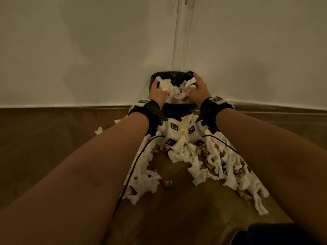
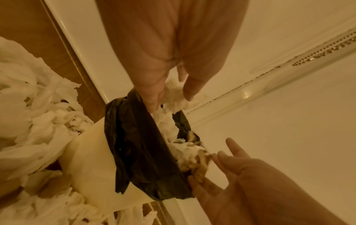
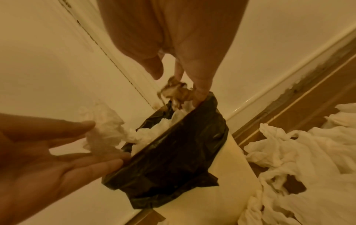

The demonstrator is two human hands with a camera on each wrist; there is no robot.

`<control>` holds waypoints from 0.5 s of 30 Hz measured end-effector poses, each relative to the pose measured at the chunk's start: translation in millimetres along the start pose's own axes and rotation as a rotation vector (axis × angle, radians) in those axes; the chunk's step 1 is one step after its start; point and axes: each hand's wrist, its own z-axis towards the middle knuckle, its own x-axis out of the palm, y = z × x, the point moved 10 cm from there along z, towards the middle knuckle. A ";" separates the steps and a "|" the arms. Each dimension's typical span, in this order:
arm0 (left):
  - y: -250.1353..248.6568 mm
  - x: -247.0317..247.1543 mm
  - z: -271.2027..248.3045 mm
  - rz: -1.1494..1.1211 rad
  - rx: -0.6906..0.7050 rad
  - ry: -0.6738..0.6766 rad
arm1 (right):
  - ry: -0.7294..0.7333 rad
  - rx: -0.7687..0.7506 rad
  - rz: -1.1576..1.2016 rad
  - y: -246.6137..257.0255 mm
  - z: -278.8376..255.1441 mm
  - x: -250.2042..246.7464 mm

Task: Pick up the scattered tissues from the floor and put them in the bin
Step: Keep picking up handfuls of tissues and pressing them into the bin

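Observation:
A cream bin [image 1: 186,119] with a black liner [image 1: 178,109] stands in the corner, heaped with white tissues [image 1: 174,93]. Both hands reach over its mouth. My left hand [image 1: 156,87] has its fingers spread and straight against a white tissue wad [image 3: 105,130] at the bin's left side. My right hand [image 1: 200,85] touches a brown-stained tissue [image 3: 177,89] at the right rim, fingers also straight [image 2: 221,164]. Many torn tissues [image 1: 212,161] lie scattered on the floor in front of the bin, with more at the left [image 1: 143,181].
Two white walls meet behind the bin, with a skirting board [image 1: 70,105] along the wooden floor [image 1: 53,131]. Black cables [image 1: 134,167] trail from the wrist cameras over the tissues. Dark fabric [image 1: 276,234] shows at the bottom right.

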 end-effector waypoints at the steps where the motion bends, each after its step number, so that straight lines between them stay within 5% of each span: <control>1: 2.5 0.1 0.7 -0.045 -0.031 0.002 | 0.017 0.009 -0.002 -2.0 0.0 2.7; 6: 4.2 -3.9 -4.7 -0.169 -0.097 0.004 | 0.072 0.056 0.024 -8.3 -7.8 8.4; 15: -4.5 -9.1 -37.2 -0.544 -0.091 0.058 | -0.118 0.147 0.277 -43.3 -52.4 -6.5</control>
